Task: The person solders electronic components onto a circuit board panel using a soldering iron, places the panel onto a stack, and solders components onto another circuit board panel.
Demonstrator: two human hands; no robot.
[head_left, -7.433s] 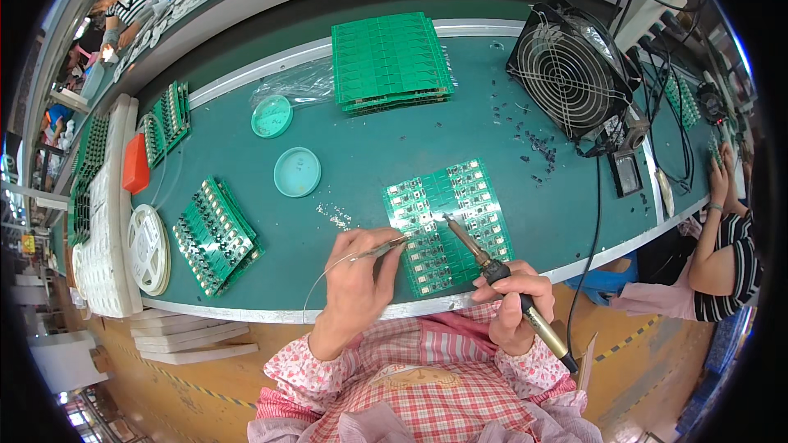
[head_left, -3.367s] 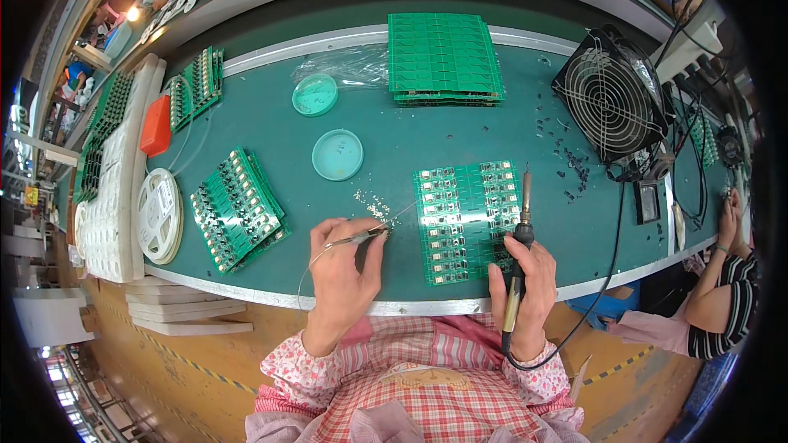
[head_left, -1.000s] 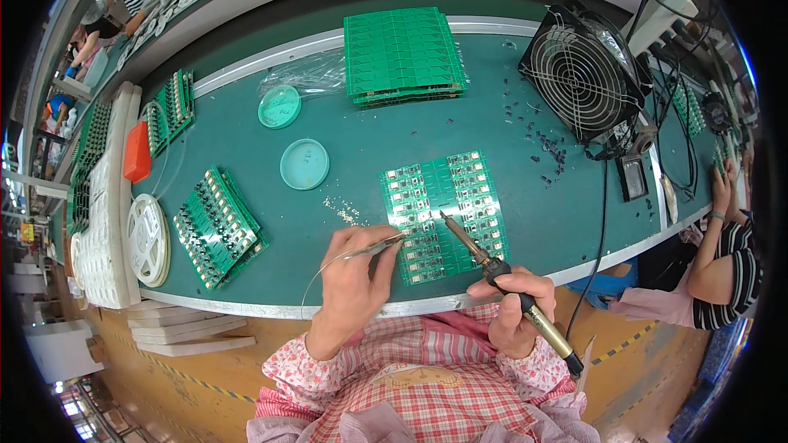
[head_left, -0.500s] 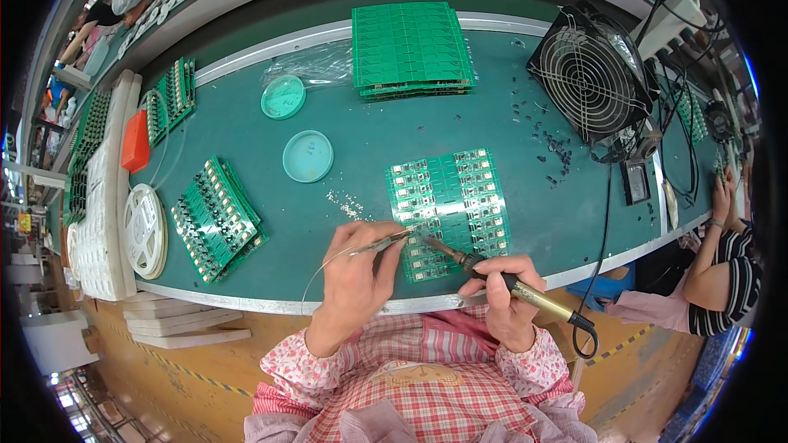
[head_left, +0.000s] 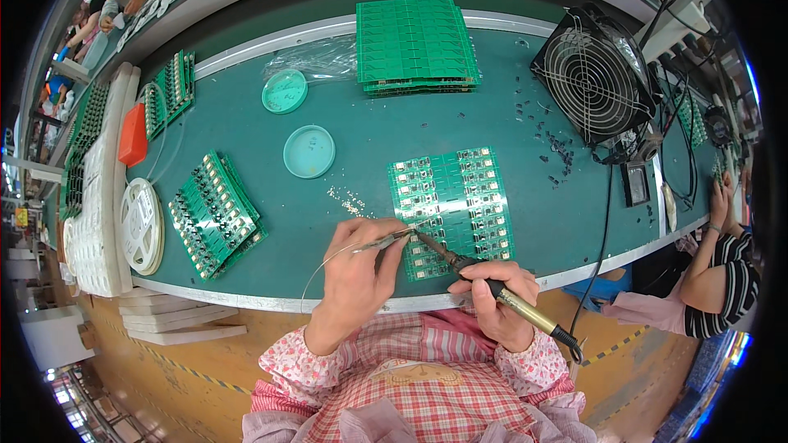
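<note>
A green circuit board panel (head_left: pixel 449 189) with rows of small parts lies flat near the table's front edge. In my right hand (head_left: pixel 505 316) is a soldering iron (head_left: pixel 529 312), its tip at the panel's left column of parts. My left hand (head_left: pixel 353 279) pinches metal tweezers (head_left: pixel 384 242) whose points meet the same spot beside the iron's tip. From the left fingers a thin wire (head_left: pixel 310 279), apparently solder, curves down toward the table edge. The exact contact at the tips is too small to make out.
Left of the panel are loose pale bits (head_left: pixel 351 200), stacked boards (head_left: pixel 215 217), a white reel (head_left: pixel 141 226) and two round dishes (head_left: pixel 309 152). More boards (head_left: pixel 414 41) are stacked behind. At right stand a black fan (head_left: pixel 587 74), scattered black parts (head_left: pixel 561 148) and a cable (head_left: pixel 607 221).
My right hand and the soldering iron have shifted slightly left, bringing the iron's tip closer to the tweezers' points. The left hand has hardly moved. The view has tilted a little.
</note>
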